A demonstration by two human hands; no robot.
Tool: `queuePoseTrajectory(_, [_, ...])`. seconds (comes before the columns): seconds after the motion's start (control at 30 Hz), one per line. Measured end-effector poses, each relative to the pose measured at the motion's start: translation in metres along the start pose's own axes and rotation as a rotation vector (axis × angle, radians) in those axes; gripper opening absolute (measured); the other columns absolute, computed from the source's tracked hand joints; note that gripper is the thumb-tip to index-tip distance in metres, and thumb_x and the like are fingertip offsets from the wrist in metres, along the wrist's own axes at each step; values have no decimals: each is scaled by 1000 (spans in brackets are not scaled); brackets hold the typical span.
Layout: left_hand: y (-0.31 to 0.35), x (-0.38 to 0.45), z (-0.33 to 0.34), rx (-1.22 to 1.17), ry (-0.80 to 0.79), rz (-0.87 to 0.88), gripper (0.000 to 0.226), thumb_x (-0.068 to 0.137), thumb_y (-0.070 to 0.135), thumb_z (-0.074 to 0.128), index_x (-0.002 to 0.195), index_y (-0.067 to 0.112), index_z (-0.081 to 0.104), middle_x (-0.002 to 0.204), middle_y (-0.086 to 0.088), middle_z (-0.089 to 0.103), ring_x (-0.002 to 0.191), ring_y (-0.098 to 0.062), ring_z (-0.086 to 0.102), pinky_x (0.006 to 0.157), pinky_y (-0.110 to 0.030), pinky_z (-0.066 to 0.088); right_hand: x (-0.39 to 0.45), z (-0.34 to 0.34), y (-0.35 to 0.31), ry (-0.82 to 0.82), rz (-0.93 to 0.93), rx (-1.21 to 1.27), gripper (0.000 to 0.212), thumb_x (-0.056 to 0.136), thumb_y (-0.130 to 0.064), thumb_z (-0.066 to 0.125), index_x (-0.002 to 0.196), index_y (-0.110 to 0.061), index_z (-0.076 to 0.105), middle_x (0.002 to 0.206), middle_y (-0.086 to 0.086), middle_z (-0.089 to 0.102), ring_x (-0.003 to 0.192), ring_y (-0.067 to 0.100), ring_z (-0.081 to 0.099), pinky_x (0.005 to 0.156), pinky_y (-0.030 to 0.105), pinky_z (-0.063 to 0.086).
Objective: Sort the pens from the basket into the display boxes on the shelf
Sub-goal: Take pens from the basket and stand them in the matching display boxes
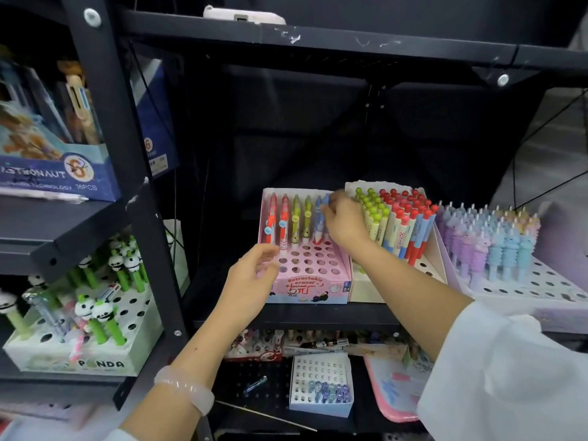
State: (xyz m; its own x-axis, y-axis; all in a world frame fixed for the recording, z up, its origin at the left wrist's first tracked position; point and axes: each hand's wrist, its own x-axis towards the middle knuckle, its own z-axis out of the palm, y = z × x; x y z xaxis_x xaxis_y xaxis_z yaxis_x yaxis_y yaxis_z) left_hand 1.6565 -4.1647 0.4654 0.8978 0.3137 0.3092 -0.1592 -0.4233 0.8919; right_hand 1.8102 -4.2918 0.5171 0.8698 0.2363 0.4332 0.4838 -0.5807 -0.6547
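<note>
A pink display box [315, 283] marked "Retractable eraser" stands on the middle shelf. Its back row holds two red, two green and blue pens. My right hand [342, 219] pinches the top of a blue pen [320, 222] at the right end of that row. My left hand [251, 275] rests against the box's left front corner, fingers loosely curled along its side. Most holes in the pink box are empty. No basket is in view.
Right of the pink box stand a white box of green and red-topped pens [396, 219] and a lilac box of pastel pens [490, 240]. A panda pen box [76, 354] sits at lower left. Below lie a small white holed box [321, 383] and a pink tray [393, 389].
</note>
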Motion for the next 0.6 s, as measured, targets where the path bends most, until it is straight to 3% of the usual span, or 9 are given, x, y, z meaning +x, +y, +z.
queuePoseTrajectory(0.17, [-2, 1, 4, 17, 0, 4, 24, 94, 15, 49, 113, 30, 52, 104, 23, 53, 92, 29, 44, 73, 7, 34, -4, 6, -2, -91, 60, -127, 23, 97, -20, 48, 108, 0, 53, 96, 17, 60, 78, 26, 59, 64, 29, 45])
queuePoseTrajectory(0.37, [9, -2, 10, -9, -3, 13, 22, 94, 18, 50, 103, 38, 53, 106, 23, 55, 98, 13, 51, 77, -8, 40, -20, -9, -11, -185, 111, -133, 31, 95, -18, 52, 120, 0, 54, 113, 17, 62, 98, 29, 62, 76, 29, 46])
queuePoseTrajectory(0.53, [37, -14, 41, -64, -53, 88, 31, 94, 11, 48, 96, 42, 52, 103, 24, 57, 92, 20, 52, 75, 1, 40, -59, -46, -25, -345, -12, -28, 29, 92, -15, 52, 120, -10, 56, 116, 11, 60, 79, 22, 63, 68, 30, 54])
queuePoseTrajectory(0.6, [48, -25, 60, -86, -61, 127, 32, 94, 8, 46, 96, 39, 54, 101, 23, 58, 91, 17, 53, 78, -1, 41, -76, -73, -20, -407, -25, 82, 23, 92, -15, 52, 114, -14, 58, 109, 8, 62, 82, 19, 64, 69, 27, 56])
